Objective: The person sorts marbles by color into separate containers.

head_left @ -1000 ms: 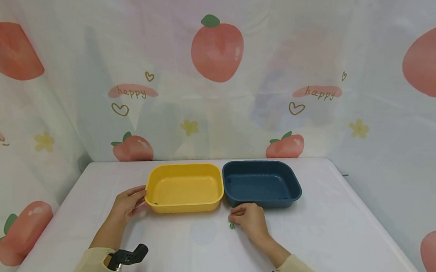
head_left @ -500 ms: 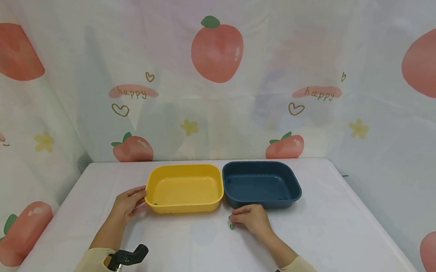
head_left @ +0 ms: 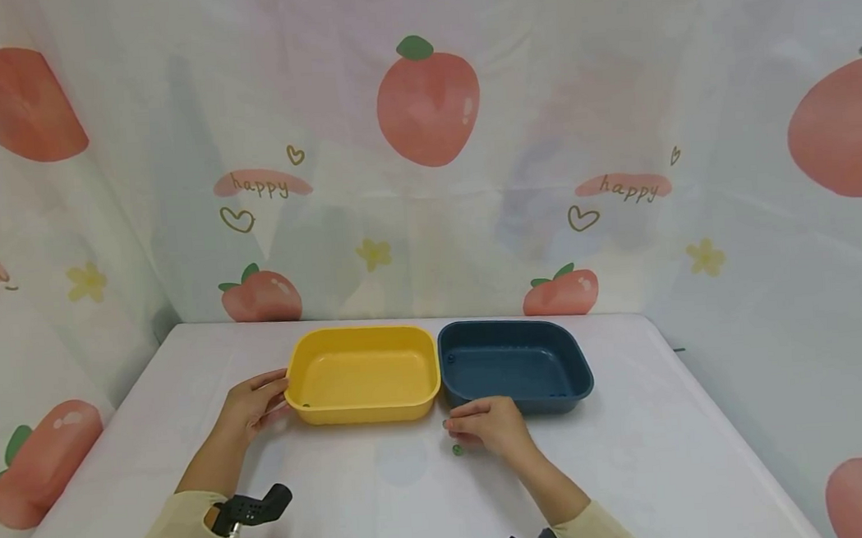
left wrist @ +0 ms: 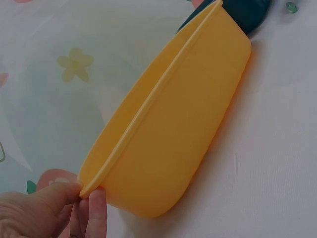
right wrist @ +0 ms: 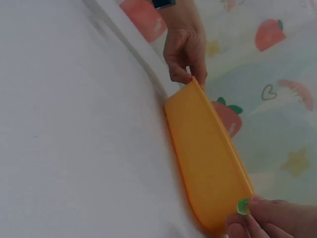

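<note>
My left hand point(head_left: 252, 402) pinches the left rim of a yellow plastic bin point(head_left: 366, 414), thumb on one side and fingers below, as the left wrist view shows. Between the thumb and fingertips of my right hand point(head_left: 494, 426) is a green glass marble point(right wrist: 242, 206). That hand is in front of the dark blue bin point(head_left: 550, 405), near the gap between the two bins. A second green marble point(head_left: 458, 449) lies on the white table just below the right fingers. Inside the yellow bin's front left corner shows one small marble point(head_left: 307, 406).
A small dark marble point(head_left: 450, 358) sits at the left inside the blue bin, with more by its front wall. Both bins stand side by side towards the back of the white-covered table point(head_left: 327, 506). Behind rises a fruit-print curtain point(head_left: 435, 219).
My right hand has lifted slightly and shifted left, with a marble now showing at its fingertips. The left hand stays on the yellow bin. The head view has tilted a little.
</note>
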A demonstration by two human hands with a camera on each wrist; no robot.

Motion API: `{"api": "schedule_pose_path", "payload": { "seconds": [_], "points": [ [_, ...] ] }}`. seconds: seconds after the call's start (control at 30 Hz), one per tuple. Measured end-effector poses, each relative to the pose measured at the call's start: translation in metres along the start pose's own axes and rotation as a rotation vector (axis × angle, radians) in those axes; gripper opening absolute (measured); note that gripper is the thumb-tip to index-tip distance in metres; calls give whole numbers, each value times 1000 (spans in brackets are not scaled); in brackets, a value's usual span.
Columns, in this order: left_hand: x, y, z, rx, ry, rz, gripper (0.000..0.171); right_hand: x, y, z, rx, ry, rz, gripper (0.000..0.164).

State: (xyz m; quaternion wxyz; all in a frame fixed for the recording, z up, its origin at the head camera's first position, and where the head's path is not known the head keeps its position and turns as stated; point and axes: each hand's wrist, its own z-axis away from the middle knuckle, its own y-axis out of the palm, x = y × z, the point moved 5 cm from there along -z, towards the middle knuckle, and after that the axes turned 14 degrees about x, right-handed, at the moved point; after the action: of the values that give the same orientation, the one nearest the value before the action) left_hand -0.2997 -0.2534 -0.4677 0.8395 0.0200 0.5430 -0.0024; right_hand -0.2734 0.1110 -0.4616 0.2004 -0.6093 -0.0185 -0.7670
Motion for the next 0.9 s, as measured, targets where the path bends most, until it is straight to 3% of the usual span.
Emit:
{"api": "schedule_pose_path", "payload": {
  "seconds": [0.4,0.73,0.9],
  "points": [
    [0,0,-1,4,6,1,49,26,-2,-14,-26,18,15,20],
    [-1,1,1,3,0,9,48,36,4,-31,3,3,-126,30],
    [-1,1,1,8,4,11,49,37,5,-35,-9,16,-126,29]
  ]
}}
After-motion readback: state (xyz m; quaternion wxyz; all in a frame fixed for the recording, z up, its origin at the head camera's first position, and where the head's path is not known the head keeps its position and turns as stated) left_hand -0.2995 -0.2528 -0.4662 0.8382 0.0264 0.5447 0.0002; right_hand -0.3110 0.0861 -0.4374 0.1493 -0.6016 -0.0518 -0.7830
